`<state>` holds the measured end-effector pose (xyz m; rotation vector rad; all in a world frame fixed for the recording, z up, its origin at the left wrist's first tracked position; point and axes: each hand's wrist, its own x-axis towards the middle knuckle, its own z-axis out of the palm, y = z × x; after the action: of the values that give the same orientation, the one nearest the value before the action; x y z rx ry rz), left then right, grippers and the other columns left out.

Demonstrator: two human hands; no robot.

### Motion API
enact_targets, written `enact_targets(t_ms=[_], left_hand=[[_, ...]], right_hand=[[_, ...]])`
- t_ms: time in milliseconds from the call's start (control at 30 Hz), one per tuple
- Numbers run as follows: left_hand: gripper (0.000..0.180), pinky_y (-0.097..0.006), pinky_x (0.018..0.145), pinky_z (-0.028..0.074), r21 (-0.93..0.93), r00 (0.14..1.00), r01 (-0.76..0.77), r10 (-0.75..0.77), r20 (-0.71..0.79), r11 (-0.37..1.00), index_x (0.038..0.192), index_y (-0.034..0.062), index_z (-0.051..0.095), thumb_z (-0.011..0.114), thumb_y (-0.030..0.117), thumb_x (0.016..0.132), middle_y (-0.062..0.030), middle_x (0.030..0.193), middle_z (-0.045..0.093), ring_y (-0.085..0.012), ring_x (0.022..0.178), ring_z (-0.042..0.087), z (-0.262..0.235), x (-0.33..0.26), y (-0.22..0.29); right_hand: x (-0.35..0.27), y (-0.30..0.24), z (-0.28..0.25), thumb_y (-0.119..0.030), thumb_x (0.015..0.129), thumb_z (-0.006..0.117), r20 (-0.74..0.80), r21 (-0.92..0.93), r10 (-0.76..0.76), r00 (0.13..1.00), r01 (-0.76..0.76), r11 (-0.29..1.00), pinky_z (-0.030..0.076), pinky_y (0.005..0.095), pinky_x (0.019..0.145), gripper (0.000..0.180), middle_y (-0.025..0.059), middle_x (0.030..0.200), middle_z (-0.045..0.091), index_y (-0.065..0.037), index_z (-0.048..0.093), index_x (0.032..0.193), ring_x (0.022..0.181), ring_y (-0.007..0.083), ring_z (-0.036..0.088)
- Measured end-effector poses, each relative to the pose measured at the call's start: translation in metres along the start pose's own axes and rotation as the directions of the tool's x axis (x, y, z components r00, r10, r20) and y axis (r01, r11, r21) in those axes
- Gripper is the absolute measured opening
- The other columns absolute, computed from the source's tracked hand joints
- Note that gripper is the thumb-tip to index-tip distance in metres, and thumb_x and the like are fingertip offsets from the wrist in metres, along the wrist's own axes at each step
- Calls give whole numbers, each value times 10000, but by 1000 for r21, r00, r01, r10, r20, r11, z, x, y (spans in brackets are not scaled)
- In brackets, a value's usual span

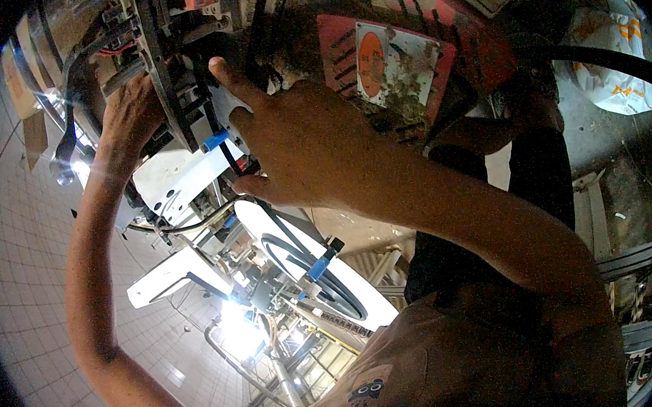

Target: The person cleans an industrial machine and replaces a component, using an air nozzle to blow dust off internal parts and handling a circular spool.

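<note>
My left hand [129,118] reaches up to a dark upright metal bar [163,82] of a machine. Its fingertips are hidden behind the machine parts, so their grip does not show. On the other side of the bar is my right hand [300,143], back turned up, with index finger stretched out and thumb spread away below. Another finger is bent beside a small blue piece [215,141] on a dark rod, and I see nothing held in this hand. Below both hands lies a white panel with dark holes [175,188].
A white cover with black cables and a blue strap [318,269] runs below my right hand. Red slotted plates [338,41] and a dirty white label plate [399,63] lie at the upper right. A white plastic bag [611,70] is farther right. Tiled floor [30,310] spreads at left.
</note>
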<state>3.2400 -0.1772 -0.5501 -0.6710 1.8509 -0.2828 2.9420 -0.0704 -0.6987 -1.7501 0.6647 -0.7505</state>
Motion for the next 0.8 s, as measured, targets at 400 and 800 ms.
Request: enact_targets(t_ms=[400,800], left_hand=[[183,-351,915,532,-570,862,199,-420,-285,797,1161,39,689,687,68,980,-118,1142,694,-226,1036,675,-70,-44,19],[303,-374,917,575,-358,561,169,-389,-731,918,1216,53,692,569,291,1072,-139,1146,741,-261,1032,744,-142,-5,16]], right_hand=[[0,6,9,-507,916,699,-241,-83,-52,969,33,996,578,510,911,565,272,1655,278,33,686,1083,949,406,739],[-1,13,12,-522,901,718,-266,-114,-94,959,65,991,580,491,915,582,302,1645,268,34,666,1064,1003,402,727]])
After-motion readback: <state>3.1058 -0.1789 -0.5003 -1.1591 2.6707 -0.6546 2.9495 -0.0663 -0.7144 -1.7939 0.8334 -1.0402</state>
